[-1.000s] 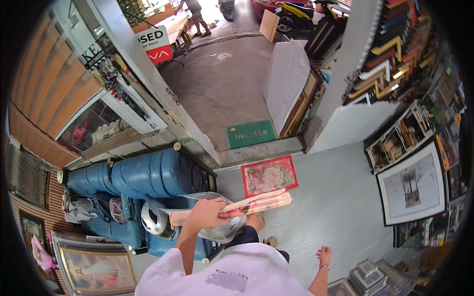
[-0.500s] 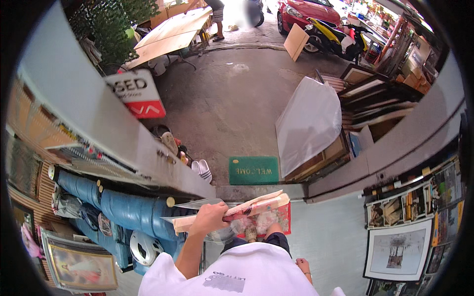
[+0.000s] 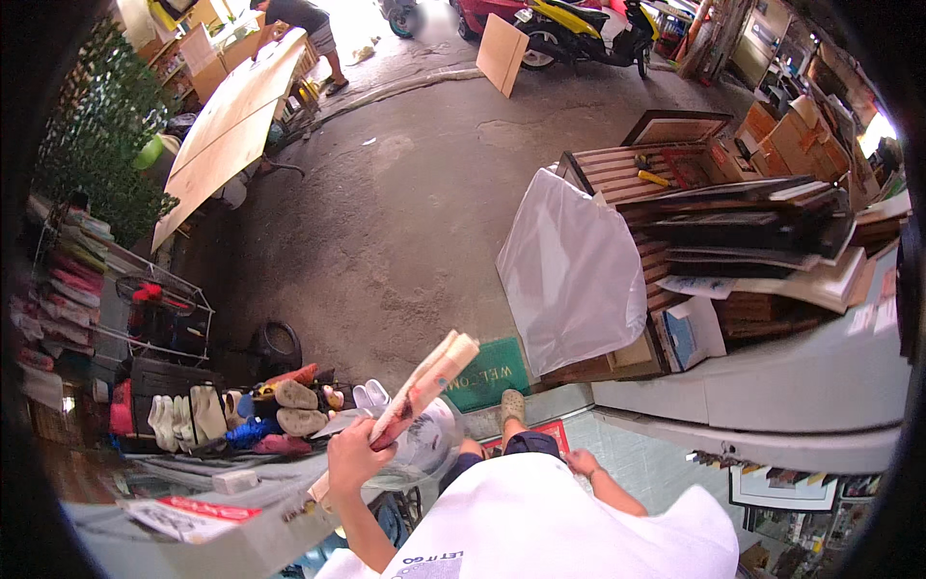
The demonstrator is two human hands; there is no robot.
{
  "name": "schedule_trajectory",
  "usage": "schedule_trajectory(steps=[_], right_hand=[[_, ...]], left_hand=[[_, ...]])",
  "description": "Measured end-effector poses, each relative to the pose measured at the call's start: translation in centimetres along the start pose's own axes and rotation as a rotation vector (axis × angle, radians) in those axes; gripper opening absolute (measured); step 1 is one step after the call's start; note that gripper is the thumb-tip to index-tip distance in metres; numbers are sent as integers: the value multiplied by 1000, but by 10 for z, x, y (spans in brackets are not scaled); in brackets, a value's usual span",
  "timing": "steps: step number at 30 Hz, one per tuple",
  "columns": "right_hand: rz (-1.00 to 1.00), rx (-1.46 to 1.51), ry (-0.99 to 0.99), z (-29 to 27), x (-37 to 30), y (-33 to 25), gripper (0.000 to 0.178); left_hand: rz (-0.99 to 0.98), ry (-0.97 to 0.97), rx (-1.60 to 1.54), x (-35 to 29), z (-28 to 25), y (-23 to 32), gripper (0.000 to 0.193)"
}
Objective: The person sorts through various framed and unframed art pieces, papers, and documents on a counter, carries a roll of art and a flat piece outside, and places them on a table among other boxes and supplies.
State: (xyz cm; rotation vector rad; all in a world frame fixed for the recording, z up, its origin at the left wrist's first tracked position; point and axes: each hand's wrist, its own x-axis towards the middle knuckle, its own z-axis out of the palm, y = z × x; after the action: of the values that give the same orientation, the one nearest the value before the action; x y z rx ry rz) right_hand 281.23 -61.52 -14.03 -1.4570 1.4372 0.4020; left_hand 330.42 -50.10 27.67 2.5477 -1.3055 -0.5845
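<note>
My left hand (image 3: 355,454) is closed around a long, narrow bundle of pale strips (image 3: 424,386) with a red-and-dark patterned side. The bundle slants up and to the right in front of my body. Clear plastic (image 3: 424,439) hangs beside it, bulging near my leg. Whether the strips are wood or rolled sheets cannot be made out. By my right hip hangs my right hand (image 3: 582,462), fingers loosely curled and nothing visible in it. My shoe (image 3: 513,405) is at the doorway, next to the green doormat (image 3: 497,372).
Shoes (image 3: 299,405) crowd a rack at left. A plastic-covered panel (image 3: 579,275) and stacked frames (image 3: 733,236) stand at right. Farther off are a wooden board table (image 3: 231,125), a person bending over it (image 3: 309,24), a leaning board (image 3: 502,55) and a yellow scooter (image 3: 569,24).
I have moved forward to the doorway, and my view has turned. The bundle in my left hand has swung from nearly level to a steeper upward slant. The person by the table now bends over.
</note>
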Motion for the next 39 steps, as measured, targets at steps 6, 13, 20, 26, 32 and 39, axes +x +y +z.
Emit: schedule_trajectory(steps=[6,13,20,26,32,39], right_hand=[[-202,173,-124,-87,102,-230,39],[-240,244,-603,-99,139,-496,58],[-300,723,-698,-96,207,-637,68],[-497,970,-535,-138,312,-724,55],[-491,978,-451,-210,441,-805,47],[-459,961,-315,-311,565,-917,37]], left_hand=[[-15,107,-39,90,-49,-20,35],[119,95,-74,258,-82,-58,33],[446,-96,74,479,-143,-20,36],[726,-79,33,603,-202,38,36],[727,-104,-81,737,-213,12,46],[403,-12,-281,908,-245,-15,43]])
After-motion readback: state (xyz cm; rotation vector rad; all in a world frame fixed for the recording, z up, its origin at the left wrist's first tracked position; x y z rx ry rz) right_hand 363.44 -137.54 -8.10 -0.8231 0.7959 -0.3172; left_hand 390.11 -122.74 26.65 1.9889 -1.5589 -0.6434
